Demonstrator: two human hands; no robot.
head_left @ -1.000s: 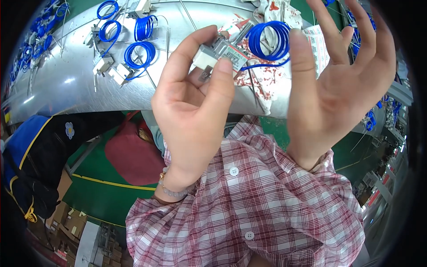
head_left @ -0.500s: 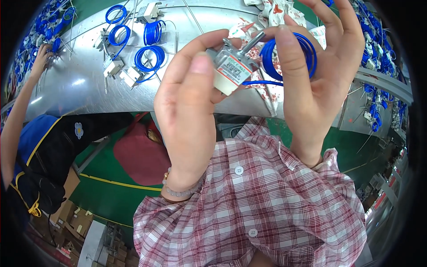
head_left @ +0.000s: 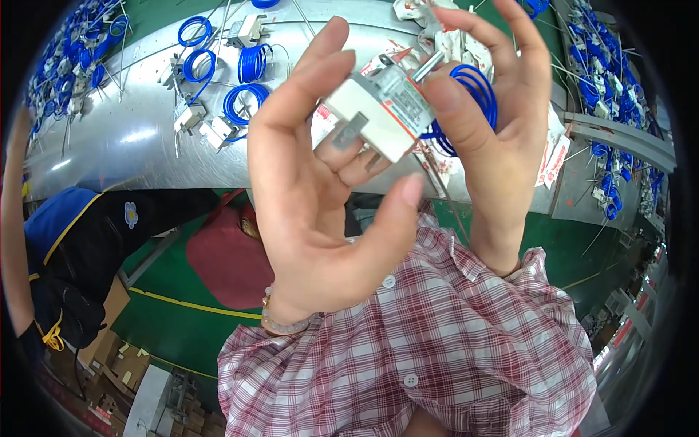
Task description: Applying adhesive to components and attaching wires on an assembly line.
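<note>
Though half-hidden by fingers [head_left: 342,156], white switch block [head_left: 378,109]

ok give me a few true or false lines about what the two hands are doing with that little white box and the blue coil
1. Both hands hold the white box up between them. True: the left hand and the right hand both touch it.
2. The blue coil lies flat on the metal table. False: it hangs by the right hand, behind the box.
3. More blue coils lie on the table. True.
4. The person wears a plain blue shirt. False: the checked shirt is red and white.
5. The left wrist has a bead bracelet. True.
</note>
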